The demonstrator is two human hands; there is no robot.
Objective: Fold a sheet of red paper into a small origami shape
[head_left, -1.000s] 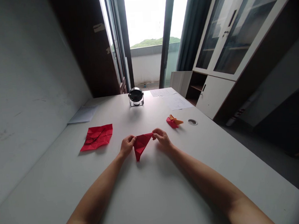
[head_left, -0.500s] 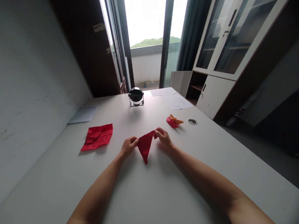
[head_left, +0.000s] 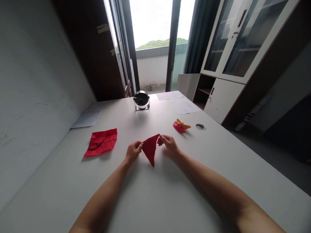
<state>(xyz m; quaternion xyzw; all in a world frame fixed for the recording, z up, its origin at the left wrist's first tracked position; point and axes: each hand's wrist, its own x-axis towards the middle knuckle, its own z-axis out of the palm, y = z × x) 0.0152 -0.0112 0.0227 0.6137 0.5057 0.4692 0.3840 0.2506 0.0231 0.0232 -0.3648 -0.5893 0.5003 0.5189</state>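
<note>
A folded red paper (head_left: 150, 148), roughly a triangle with its point hanging down, is held up over the white table between my two hands. My left hand (head_left: 133, 150) pinches its upper left corner between thumb and fingers. At the upper right corner, the curled fingers of my right hand (head_left: 168, 144) meet the paper's edge; the exact contact is too small to make out.
To the left lies a creased red sheet (head_left: 106, 143) with a dark loop on it. A red and orange folded paper piece (head_left: 181, 126) sits at right, beside a round cable hole (head_left: 200, 127). Farther back are a round black-and-silver device (head_left: 141, 100) and papers (head_left: 185, 105).
The folded red paper has tilted, its lower point swinging slightly right and up. My right hand has shifted a little left, and my left hand has barely moved.
</note>
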